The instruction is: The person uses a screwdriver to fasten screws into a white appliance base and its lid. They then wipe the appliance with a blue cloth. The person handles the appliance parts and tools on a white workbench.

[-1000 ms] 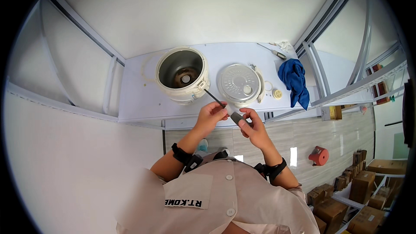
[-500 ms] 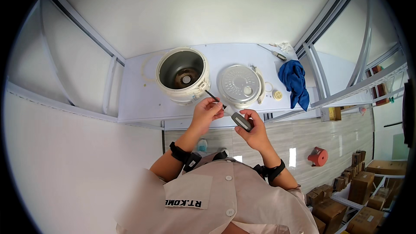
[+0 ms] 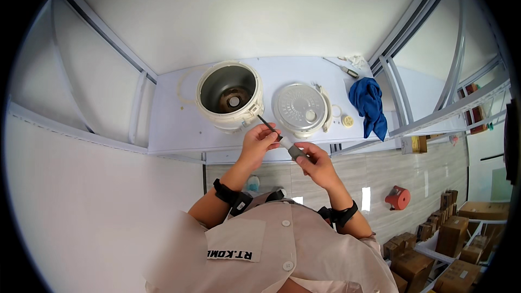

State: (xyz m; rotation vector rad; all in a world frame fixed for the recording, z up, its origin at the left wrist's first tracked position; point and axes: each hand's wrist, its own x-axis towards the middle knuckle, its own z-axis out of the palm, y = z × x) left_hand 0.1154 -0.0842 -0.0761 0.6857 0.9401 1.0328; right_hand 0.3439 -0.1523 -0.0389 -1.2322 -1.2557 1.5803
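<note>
In front of the table edge, my left hand point(image 3: 259, 144) pinches the dark shaft of a screwdriver point(image 3: 296, 152). My right hand point(image 3: 317, 163) is closed round its grey handle. The shaft points up and left toward an opened rice cooker body point(image 3: 223, 121), whose metal interior is stained brown at the bottom around a pale round piece. Whether the tip touches the cooker's side I cannot tell. Right of the body lies the cooker's round lid point(image 3: 298, 100), its silvery metal side up.
A pale ring point(image 3: 336, 110) and a small yellowish round part point(image 3: 347, 121) lie beside the lid. Farther right are a blue cloth point(image 3: 369, 103) and a second screwdriver point(image 3: 349, 71). Metal frame posts point(image 3: 399, 89) flank the table. A red stool point(image 3: 398, 197) and cardboard boxes point(image 3: 451, 233) stand below.
My right hand has closed more around the handle and shifted slightly left. The handle now lines up with the shaft. My left hand has stayed nearly in place.
</note>
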